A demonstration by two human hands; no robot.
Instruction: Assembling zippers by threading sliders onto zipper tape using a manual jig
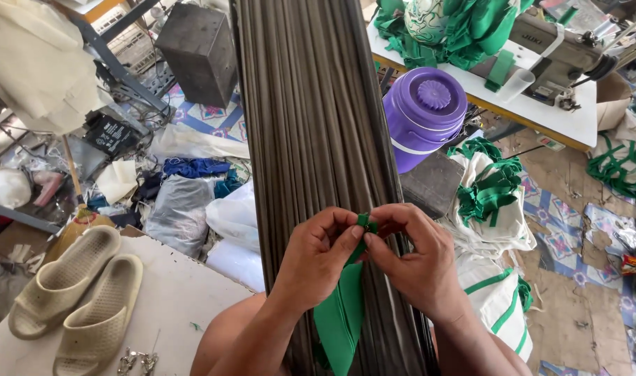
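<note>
My left hand (pixel 316 261) and my right hand (pixel 417 261) meet over a long bundle of thin grey-brown rods (pixel 311 118) that runs away from me up the middle of the view. Both hands pinch the top end of a green fabric strip (pixel 340 313). The strip hangs down from my fingertips over the rods toward my lap. Its small folded tip shows between my thumbs and forefingers.
A pair of cream slippers (pixel 81 292) lies on a pale board (pixel 179 292) at the lower left. A purple lidded jug (pixel 422 115) stands to the right of the rods. Behind it is a sewing machine (pixel 562 52) on a white table with green fabric. White bags with green straps (pixel 495 202) pile at right.
</note>
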